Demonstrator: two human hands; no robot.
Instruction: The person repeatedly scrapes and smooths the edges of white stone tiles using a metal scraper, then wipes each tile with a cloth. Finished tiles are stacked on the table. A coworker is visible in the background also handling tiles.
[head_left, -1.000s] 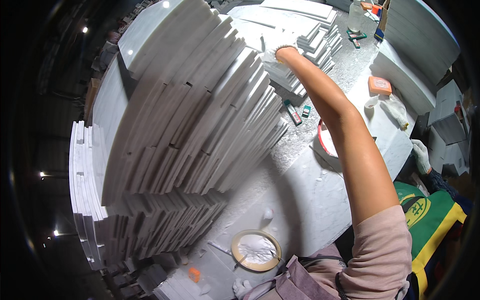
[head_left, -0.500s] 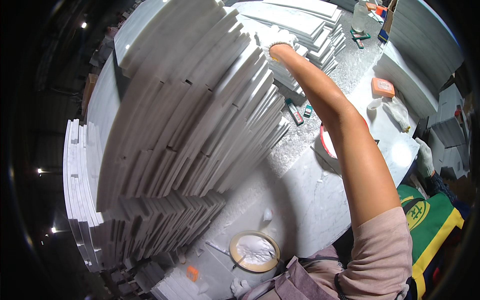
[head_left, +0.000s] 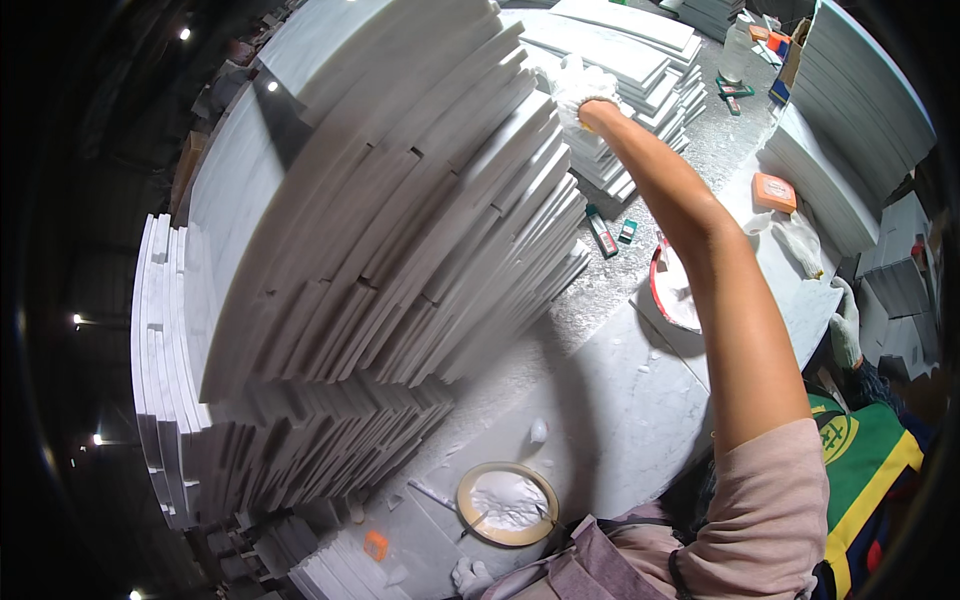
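My right arm stretches forward across the table. Its white-gloved hand point(head_left: 584, 88) is at the gap between a tall stack of white marble slabs point(head_left: 400, 200) and a lower slab stack point(head_left: 640, 65), touching the slabs there. The white fingers blend into the pale stone, so their grip is not clear. Down at the bottom edge, beside my apron point(head_left: 590, 565), only part of my gloved left hand point(head_left: 470, 577) shows, its fingers mostly hidden. Near it stands a round tan-rimmed bowl point(head_left: 464, 490) of white paste with thin tools in it.
Behind my right forearm is a red-rimmed bowl point(head_left: 676, 297) of white material. An orange block point(head_left: 774, 192) and a loose white glove point(head_left: 798, 245) lie farther right. Small green-and-white boxes point(head_left: 602, 232) rest beside the stacks. At right is another person's gloved hand point(head_left: 846, 330).
The view has shifted, so the stacks and my right hand appear farther right and slightly lower. My right hand stays at the slabs. My left hand shows little change.
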